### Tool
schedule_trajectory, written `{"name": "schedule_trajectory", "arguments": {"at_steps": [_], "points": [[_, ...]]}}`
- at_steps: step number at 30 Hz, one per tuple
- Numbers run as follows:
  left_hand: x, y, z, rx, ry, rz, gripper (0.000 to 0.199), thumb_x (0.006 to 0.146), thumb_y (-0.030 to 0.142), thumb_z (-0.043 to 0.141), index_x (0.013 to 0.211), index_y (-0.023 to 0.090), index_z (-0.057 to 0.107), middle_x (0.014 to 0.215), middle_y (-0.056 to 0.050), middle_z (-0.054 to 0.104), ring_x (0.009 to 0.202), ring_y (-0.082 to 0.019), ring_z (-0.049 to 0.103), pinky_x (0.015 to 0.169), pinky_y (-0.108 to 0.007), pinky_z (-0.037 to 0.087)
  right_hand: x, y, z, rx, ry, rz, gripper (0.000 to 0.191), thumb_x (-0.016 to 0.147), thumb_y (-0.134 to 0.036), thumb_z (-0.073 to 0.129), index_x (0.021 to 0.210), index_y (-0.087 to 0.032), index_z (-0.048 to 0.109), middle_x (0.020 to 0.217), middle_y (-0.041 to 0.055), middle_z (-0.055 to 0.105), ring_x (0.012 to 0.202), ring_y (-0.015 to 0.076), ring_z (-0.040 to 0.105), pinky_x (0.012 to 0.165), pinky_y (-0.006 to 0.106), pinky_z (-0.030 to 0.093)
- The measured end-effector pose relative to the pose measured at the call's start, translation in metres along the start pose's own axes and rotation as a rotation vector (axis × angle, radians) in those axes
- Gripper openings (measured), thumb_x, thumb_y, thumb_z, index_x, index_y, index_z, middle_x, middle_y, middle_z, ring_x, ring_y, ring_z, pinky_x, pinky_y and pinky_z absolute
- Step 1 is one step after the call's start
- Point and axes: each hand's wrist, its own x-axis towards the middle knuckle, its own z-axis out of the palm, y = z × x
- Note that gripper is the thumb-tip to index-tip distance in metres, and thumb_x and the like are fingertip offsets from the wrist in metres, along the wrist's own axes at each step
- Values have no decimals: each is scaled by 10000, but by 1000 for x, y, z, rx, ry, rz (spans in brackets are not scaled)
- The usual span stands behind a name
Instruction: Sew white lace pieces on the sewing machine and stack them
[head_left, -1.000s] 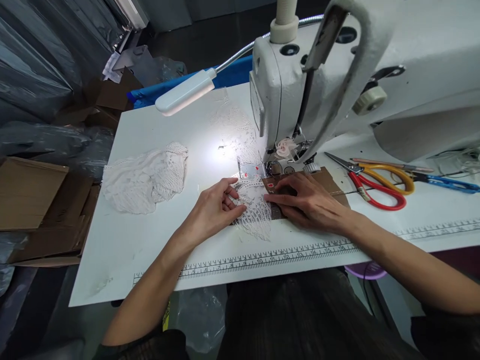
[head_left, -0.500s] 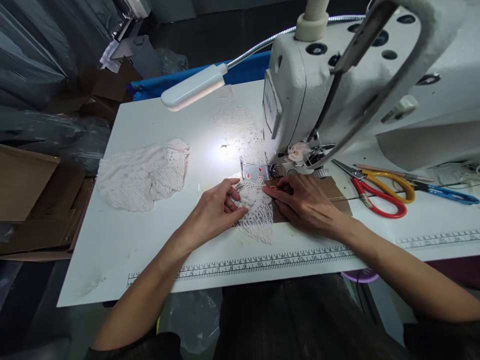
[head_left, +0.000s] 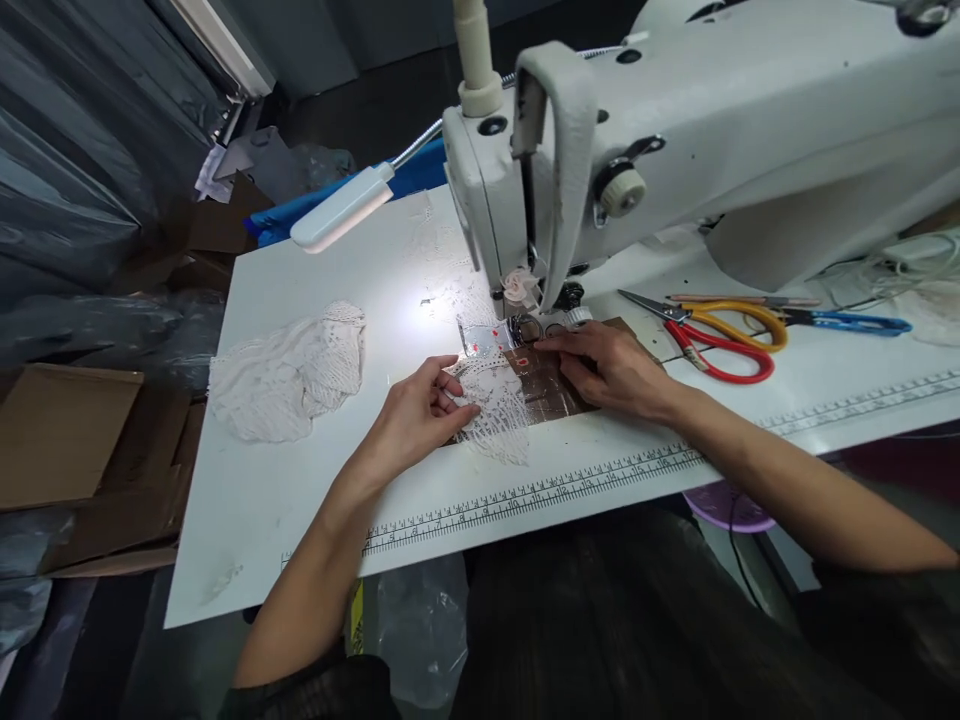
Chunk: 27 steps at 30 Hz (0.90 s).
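Note:
White lace (head_left: 493, 410) lies in front of the needle area of a white sewing machine (head_left: 495, 190), partly over a brown sheet (head_left: 551, 385). My left hand (head_left: 420, 410) is at the lace's left edge, fingers curled with thumb and fingertips apart; whether it pinches any lace cannot be made out. My right hand (head_left: 611, 372) rests on the brown sheet, its index finger stretched toward the presser foot and its thumb apart, holding nothing visible. More lace (head_left: 450, 285) lies behind the needle area. A crumpled lace pile (head_left: 292, 370) sits on the left of the table.
Scissors with red and yellow handles (head_left: 731, 340) and a blue-handled tool (head_left: 855, 322) lie right of my right hand. A lit lamp (head_left: 341, 208) hangs over the table's back. A printed ruler (head_left: 525, 497) runs along the front edge. Cardboard boxes (head_left: 67, 430) stand at the left.
The camera view has shifted, showing more of the machine's arm. My right hand has moved right off the lace edge, uncovering more brown sheet, and its index finger has straightened. My left hand stays beside the lace.

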Motion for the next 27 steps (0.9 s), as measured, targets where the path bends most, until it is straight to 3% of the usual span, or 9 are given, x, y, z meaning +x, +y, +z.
{"name": "schedule_trajectory", "arguments": {"at_steps": [8, 14, 27], "points": [[3, 3, 2, -4, 9, -58, 678, 750, 419, 784, 1328, 184, 520, 982, -28, 619, 649, -112, 595, 496, -232, 478, -4, -1, 6, -52, -194, -290, 342, 954, -231, 510, 1174, -302, 762, 1032, 74, 671, 956, 214, 603, 847, 381, 493], [2, 3, 3, -34, 21, -65, 661, 747, 413, 799, 1308, 189, 532, 961, -17, 609, 637, -104, 598, 492, -229, 497, -4, -2, 8, -159, -214, -283, 352, 957, -234, 516, 1214, -311, 743, 1061, 92, 653, 969, 243, 575, 833, 409, 478], [2, -2, 3, -37, 16, -22, 644, 764, 416, 806, 1306, 192, 541, 948, -14, 612, 613, -102, 608, 497, -235, 547, -4, -2, 6, -155, -206, -321, 332, 969, -214, 507, 1200, -253, 743, 1065, 118, 642, 986, 248, 582, 868, 429, 493]]}}
